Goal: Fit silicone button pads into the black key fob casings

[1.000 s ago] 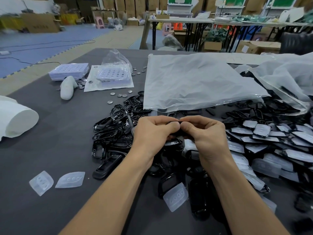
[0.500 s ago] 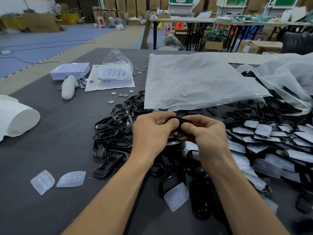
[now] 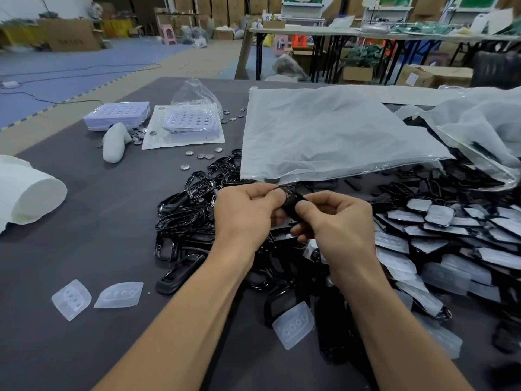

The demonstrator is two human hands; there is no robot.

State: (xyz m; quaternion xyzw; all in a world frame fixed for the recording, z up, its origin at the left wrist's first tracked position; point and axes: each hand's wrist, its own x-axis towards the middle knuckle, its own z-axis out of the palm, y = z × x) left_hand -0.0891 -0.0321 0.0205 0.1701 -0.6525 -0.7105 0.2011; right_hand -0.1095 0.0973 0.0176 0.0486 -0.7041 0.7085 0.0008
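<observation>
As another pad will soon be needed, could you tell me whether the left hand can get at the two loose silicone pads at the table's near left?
Probably yes: the two pads lie uncovered on bare table, nothing between them and the left hand, which must first release the black casing.

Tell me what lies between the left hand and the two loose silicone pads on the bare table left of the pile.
One lone black casing lies flat on the table between the left hand and the nearer pad; the farther pad lies beyond. That hand and the right hand grip a second casing.
</observation>
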